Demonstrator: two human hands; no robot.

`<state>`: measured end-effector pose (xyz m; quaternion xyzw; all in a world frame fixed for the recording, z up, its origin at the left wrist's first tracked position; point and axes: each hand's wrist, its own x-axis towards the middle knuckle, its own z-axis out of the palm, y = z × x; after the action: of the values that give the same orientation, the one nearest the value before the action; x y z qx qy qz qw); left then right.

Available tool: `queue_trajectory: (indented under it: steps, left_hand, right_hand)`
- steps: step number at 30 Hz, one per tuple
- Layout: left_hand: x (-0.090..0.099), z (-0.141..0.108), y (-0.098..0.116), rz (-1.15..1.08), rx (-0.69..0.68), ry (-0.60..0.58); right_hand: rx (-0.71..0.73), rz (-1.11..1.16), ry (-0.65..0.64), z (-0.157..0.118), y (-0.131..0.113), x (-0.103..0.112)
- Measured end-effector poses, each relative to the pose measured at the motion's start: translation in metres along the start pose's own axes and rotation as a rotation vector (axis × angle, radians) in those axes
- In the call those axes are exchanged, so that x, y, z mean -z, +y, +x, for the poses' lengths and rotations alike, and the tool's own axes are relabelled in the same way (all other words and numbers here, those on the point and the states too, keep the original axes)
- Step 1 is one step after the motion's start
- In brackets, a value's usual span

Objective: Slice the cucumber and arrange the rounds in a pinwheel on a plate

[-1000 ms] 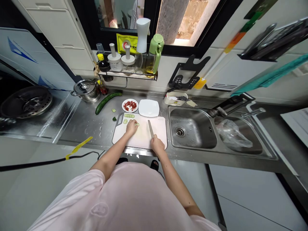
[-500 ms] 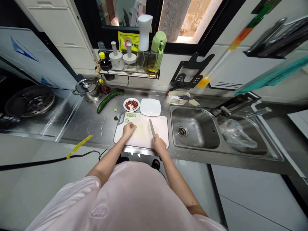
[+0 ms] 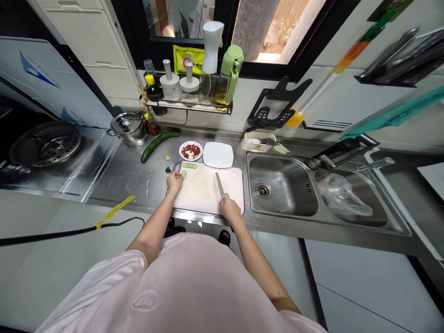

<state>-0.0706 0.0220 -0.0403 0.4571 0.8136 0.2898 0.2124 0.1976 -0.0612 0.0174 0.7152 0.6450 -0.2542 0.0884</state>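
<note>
slices (image 3: pixel 189 165), already cut, lie in a row on the board (image 3: pixel 203 196); cucumber (image 3: pixel 157 145), yet unsliced, lies on the counter (image 3: pixel 121 180); right hand (image 3: pixel 230 209), fingers wrapped round knife (image 3: pixel 219 185); left hand (image 3: pixel 174 181), fingers narrow beside loose slices (image 3: pixel 183 175), whether holding one cannot be told.

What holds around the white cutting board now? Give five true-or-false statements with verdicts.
1. The bare right hand grips a slim metal knife. True.
2. The clear plastic bag lies in the right-hand steel sink basin. True.
3. The long green cucumber lies on the white cutting board. False: it lies on the steel counter.
4. The rounded-rectangular white plate holds chopped red pieces. False: they lie on the small round white plate.
5. The left hand is in that sink basin. False: it is at the board's upper left, near pale-green round slices.
</note>
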Motion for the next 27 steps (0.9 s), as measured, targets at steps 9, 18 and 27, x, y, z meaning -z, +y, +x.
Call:
queue_trajectory:
  steps: [9, 18, 27]
  left_hand:
    - [0.004, -0.007, 0.006, 0.110, -0.073, 0.004]
    - [0.004, -0.008, 0.010, 0.110, -0.114, 0.036]
    - [-0.007, -0.001, 0.046, 0.118, -0.314, -0.037]
  right_hand:
    - [0.006, 0.007, -0.029, -0.003, -0.001, 0.004]
    - [0.004, 0.011, -0.012, 0.000, 0.000, -0.001]
    - [0.008, -0.001, -0.006, 0.001, 0.001, -0.001]
